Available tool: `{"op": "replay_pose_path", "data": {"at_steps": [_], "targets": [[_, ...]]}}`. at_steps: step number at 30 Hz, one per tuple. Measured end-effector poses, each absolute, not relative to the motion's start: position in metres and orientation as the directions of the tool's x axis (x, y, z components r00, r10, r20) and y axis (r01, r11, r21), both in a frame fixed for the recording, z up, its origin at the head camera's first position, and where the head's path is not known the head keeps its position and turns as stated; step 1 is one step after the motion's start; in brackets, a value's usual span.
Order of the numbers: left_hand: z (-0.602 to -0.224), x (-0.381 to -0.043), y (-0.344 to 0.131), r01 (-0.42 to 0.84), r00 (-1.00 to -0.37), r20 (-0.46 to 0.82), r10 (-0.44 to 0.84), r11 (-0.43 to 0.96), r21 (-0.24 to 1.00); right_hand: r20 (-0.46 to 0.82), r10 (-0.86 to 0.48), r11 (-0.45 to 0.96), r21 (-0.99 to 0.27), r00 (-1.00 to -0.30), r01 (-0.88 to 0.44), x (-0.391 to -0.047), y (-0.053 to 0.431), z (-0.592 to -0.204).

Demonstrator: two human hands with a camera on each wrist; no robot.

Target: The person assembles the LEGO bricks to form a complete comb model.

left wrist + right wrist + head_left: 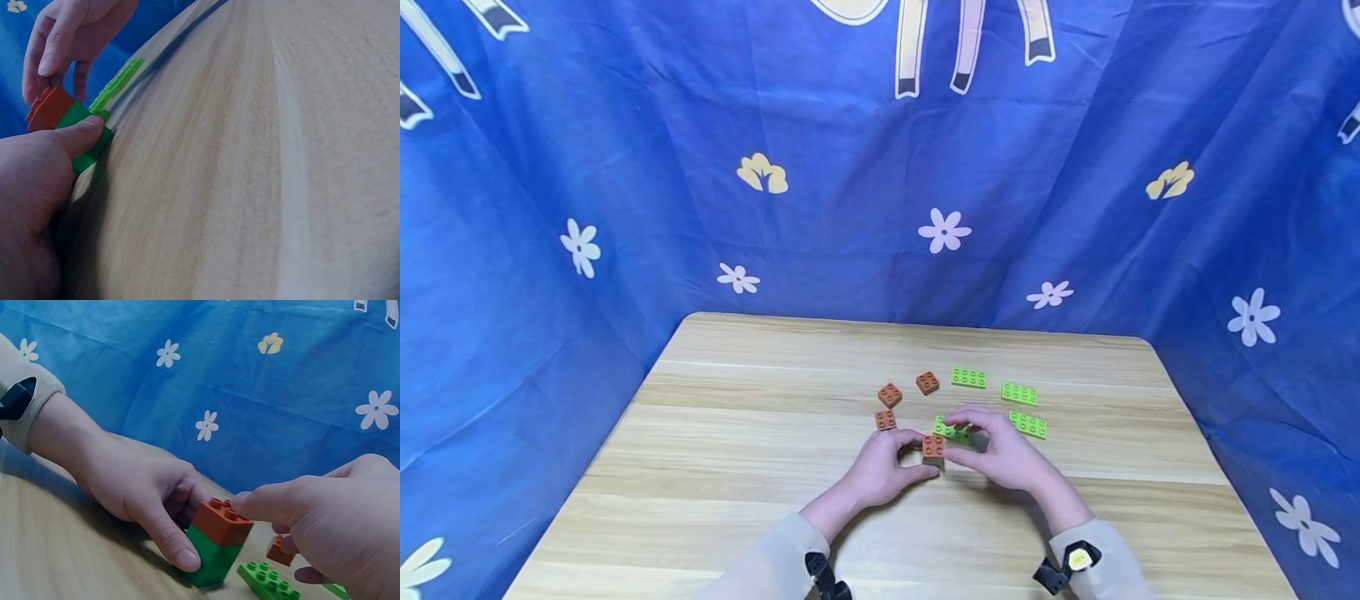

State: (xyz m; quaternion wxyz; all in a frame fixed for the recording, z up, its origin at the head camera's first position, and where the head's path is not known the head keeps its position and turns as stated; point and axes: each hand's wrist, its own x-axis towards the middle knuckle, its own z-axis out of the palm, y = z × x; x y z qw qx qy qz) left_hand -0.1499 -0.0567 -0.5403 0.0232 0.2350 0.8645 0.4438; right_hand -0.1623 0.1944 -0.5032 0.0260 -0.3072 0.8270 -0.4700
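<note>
My left hand (883, 468) grips a small stack of toy building bricks between thumb and fingers. The stack has a green brick (212, 557) below and an orange-brown square brick (223, 523) with four studs on top. Beside the stack, my right hand (996, 450) hovers with loosely bent fingers. Its thumb tip lies right at the top edge of the orange-brown brick, and its fingers are over a lime green studded plate (942, 427), partly covering it. In the left wrist view, the left thumb presses on the green brick (94, 145).
Three loose orange-brown bricks lie behind the left hand: a near one (886, 419), a middle one (890, 394) and a far one (928, 382). More lime plates (968, 378), (1019, 393), (1027, 424) lie behind and right. A blue patterned curtain (850, 250) surrounds the wooden table (700, 467).
</note>
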Motion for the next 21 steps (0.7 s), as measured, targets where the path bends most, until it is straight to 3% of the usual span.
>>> {"op": "replay_pose_path", "data": {"at_steps": [21], "targets": [[-0.542,-0.151,-0.057,0.375,-0.893,0.160,0.421,0.498,0.782,0.282,-0.450,0.424,-0.767,-0.847,-0.481,-0.166,0.225,-0.501]]}}
